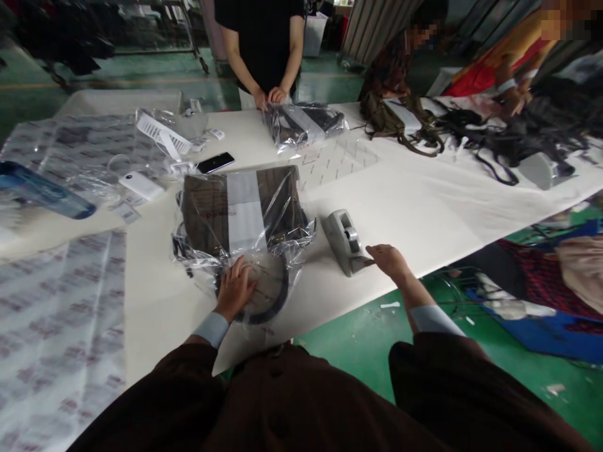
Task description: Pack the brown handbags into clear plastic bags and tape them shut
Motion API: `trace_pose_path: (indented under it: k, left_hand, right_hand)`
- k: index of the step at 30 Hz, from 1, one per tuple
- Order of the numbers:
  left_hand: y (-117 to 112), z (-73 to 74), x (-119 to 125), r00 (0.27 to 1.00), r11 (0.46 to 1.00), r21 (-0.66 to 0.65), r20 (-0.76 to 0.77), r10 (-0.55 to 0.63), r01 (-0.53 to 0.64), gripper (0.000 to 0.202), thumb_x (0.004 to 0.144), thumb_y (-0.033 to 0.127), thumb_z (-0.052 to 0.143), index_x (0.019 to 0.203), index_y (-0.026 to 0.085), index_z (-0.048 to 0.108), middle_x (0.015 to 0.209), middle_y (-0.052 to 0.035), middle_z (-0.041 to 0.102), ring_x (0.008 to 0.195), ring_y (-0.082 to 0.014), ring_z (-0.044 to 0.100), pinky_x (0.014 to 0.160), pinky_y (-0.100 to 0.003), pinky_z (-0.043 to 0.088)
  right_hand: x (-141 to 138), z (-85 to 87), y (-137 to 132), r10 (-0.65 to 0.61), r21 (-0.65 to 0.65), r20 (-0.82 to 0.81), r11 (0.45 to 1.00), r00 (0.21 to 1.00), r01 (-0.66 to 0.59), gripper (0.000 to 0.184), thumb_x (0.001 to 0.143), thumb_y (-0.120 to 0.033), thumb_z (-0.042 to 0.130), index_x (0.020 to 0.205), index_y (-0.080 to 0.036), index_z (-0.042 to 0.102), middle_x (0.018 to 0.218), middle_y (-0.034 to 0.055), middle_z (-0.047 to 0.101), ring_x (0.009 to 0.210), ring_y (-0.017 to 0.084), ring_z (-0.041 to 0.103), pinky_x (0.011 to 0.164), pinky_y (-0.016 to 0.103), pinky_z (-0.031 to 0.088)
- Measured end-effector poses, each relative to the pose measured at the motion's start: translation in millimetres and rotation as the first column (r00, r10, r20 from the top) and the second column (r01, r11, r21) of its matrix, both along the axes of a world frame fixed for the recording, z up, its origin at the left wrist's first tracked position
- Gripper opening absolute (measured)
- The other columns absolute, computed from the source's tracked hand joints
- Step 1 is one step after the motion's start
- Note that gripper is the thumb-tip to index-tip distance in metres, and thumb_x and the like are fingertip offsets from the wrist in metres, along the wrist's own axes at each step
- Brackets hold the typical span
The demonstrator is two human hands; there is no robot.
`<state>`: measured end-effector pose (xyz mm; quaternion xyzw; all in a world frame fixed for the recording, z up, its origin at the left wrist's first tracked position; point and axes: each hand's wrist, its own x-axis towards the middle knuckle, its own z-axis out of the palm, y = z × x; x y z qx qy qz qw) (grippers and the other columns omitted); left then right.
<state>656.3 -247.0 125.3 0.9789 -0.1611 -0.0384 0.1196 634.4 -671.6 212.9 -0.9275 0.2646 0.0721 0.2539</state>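
While a long white-covered table (pixel 414 213) stretches ahead of both hands, a dark brown bag (pixel 205 207) lies on it, wrapped in loose clear plastic film (pixel 301 235). Directly under the left hand (pixel 235 289), spread fingers press down on the film over the bag's curved black handle (pixel 277 298). The film's edges lie unsealed, as far as can be seen. To the bag's right, the open right hand (pixel 389 262), pinching nothing, reaches just beside a grey tape dispenser (pixel 343 242).
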Motion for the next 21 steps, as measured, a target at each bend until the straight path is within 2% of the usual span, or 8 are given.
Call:
trace_pose_path:
  k: [3,6,8,11,13,15,17,21]
  left_hand:
    - [-8.7,4.6,-6.2,0.996,0.995,0.037,0.031,0.087,-0.088,0.036,0.079,0.028,0.054,0.114,0.02,0.051,0.142,-0.0081,0.035,0.121,-0.0302,0.041,0.096,-0.046,0.039]
    - [-16.7,8.7,-11.3,0.977,0.976,0.044,0.038,0.211,-0.212,0.042,0.077,0.03,0.056,0.117,0.019,0.049,0.14,-0.0095,0.037,0.12,-0.0311,0.04,0.095,-0.047,0.039]
    - [-20.1,10.1,-13.7,0.96,0.96,0.037,0.041,0.278,-0.279,0.049,0.076,0.033,0.058,0.121,0.017,0.046,0.14,-0.0117,0.036,0.122,-0.0324,0.038,0.096,-0.048,0.037]
    - [-22.2,9.4,-15.8,0.936,0.937,0.012,0.064,0.347,-0.348,0.058,0.074,0.035,0.06,0.126,0.015,0.042,0.141,-0.0144,0.034,0.126,-0.0336,0.033,0.1,-0.05,0.033]
    - [-22.0,7.2,-16.7,0.92,0.923,-0.009,0.079,0.385,-0.385,0.063,0.073,0.036,0.061,0.128,0.014,0.039,0.142,-0.0148,0.033,0.129,-0.0329,0.03,0.102,-0.05,0.03]
    - [-21.2,4.5,-17.8,0.905,0.909,-0.032,0.084,0.417,-0.416,0.066,0.072,0.036,0.063,0.128,0.014,0.036,0.142,-0.015,0.032,0.131,-0.0314,0.027,0.104,-0.05,0.028]
    - [-20.4,2.2,-19.6,0.893,0.896,-0.059,0.077,0.444,-0.44,0.068,0.071,0.036,0.064,0.129,0.014,0.034,0.141,-0.0158,0.033,0.133,-0.0304,0.026,0.104,-0.05,0.027]
    - [-18.5,-0.5,-22.8,0.892,0.891,-0.103,0.054,0.449,-0.442,0.071,0.069,0.036,0.066,0.129,0.015,0.032,0.141,-0.0163,0.034,0.134,-0.0302,0.024,0.105,-0.049,0.026]
  right_hand:
    - [-0.3,-17.1,-9.3,-0.003,0.186,-0.065,0.983,0.998,0.015,0.028,0.079,-0.034,0.051,0.068,-0.014,0.067,0.067,0.0071,0.068,0.069,0.016,0.063,0.068,0.025,0.046]
    - [-1.1,-22.1,-1.8,-0.019,0.276,-0.023,0.961,1.0,0.024,0.028,0.079,-0.033,0.048,0.075,-0.013,0.068,0.073,0.0073,0.07,0.071,0.016,0.064,0.067,0.024,0.048]
    - [-5.6,-15.7,-1.3,-0.021,0.312,0.011,0.95,1.0,0.017,0.028,0.077,-0.033,0.049,0.078,-0.013,0.068,0.077,0.0078,0.07,0.076,0.017,0.065,0.071,0.026,0.049]
    - [-23.0,1.7,-7.1,-0.048,0.24,0.048,0.97,0.998,0.035,0.026,0.072,-0.035,0.054,0.077,-0.015,0.069,0.078,0.0079,0.07,0.079,0.02,0.064,0.073,0.028,0.047]
    - [-40.1,10.3,-9.3,-0.088,0.212,0.049,0.974,0.995,0.075,0.029,0.07,-0.039,0.055,0.077,-0.015,0.068,0.077,0.0083,0.07,0.074,0.019,0.064,0.069,0.028,0.047]
    - [-56.3,9.7,-8.0,-0.128,0.257,0.012,0.959,0.992,0.121,0.032,0.069,-0.043,0.054,0.077,-0.015,0.067,0.072,0.0087,0.069,0.064,0.017,0.062,0.062,0.027,0.047]
    - [-67.2,-2.3,-6.7,-0.151,0.301,-0.05,0.94,0.987,0.159,0.032,0.066,-0.043,0.053,0.074,-0.015,0.065,0.065,0.0083,0.067,0.056,0.016,0.06,0.057,0.027,0.047]
    - [-70.8,-46.9,-18.7,-0.147,0.29,-0.134,0.94,0.98,0.18,0.029,0.063,-0.045,0.053,0.071,-0.018,0.062,0.065,0.0099,0.067,0.058,0.02,0.062,0.055,0.03,0.048]
